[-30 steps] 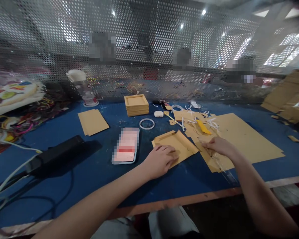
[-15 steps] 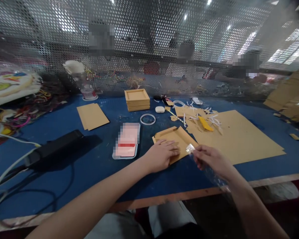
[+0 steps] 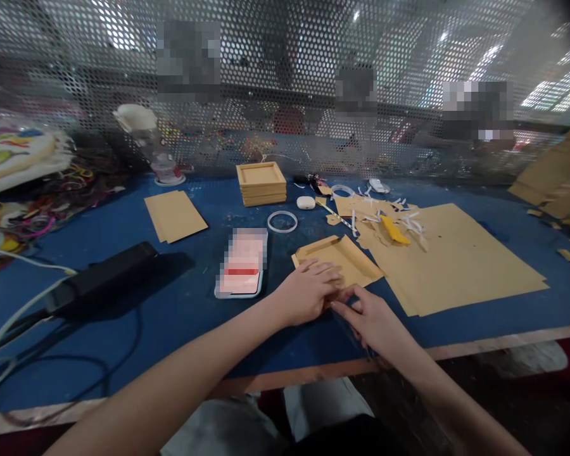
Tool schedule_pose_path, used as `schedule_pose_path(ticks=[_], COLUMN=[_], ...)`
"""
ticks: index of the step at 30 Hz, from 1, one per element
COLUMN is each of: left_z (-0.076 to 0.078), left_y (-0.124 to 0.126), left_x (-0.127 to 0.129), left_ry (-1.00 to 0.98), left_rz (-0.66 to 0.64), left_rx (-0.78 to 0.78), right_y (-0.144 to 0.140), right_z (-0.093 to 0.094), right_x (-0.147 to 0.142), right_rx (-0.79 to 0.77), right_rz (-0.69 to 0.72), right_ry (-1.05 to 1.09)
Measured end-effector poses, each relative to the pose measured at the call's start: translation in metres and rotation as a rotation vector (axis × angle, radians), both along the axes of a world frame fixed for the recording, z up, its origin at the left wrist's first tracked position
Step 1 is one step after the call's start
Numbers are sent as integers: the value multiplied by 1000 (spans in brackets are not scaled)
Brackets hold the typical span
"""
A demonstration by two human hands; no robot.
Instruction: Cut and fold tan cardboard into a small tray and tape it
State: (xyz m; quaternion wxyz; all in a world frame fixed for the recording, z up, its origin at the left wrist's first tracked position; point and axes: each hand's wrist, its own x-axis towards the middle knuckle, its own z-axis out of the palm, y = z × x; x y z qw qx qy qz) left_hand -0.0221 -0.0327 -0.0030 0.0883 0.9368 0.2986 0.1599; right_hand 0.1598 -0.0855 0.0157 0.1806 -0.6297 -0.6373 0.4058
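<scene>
A shallow brown cardboard tray (image 3: 354,256) with folded-up edges lies on the blue table in front of me. My left hand (image 3: 308,292) rests palm down across its near left part, fingers stretched out over the cardboard. At the tray's near edge, close to the left fingertips, my right hand (image 3: 373,320) has thumb and fingers pinched together. Clear tape (image 3: 368,349) hangs below that hand, and its pinched end is mostly hidden. A phone (image 3: 241,263) lies left of the tray.
Stacked cardboard trays (image 3: 262,193) stand behind, near a white ring (image 3: 282,222) and a white case (image 3: 306,202). Large cardboard sheets (image 3: 456,266) and scraps with a yellow piece (image 3: 393,231) lie right. Smaller sheets (image 3: 175,216) and a black corded box (image 3: 104,273) are left.
My right hand has moved left with the clear tape, from beside the tray's right corner to its near edge by my left hand. My left hand has stayed on the tray.
</scene>
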Motion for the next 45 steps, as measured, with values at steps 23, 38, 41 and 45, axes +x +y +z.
schedule_pose_path(ticks=[23,38,41,45], left_z=[-2,-5,-5,-3], left_y=[-2,-1,-1,-2], left_x=[-3,-1,-2,-2], left_ry=[0,18,21,33], left_rz=[-16,-19,-21,-32], left_rx=[21,23,12,5], right_y=[5,19,23,30], right_z=[3,0,0,-4], right_x=[7,35,43,59], right_rx=[130,135,139,100], right_rz=[24,-119,-141,-236], right_ry=[-288,-383,-389,-396])
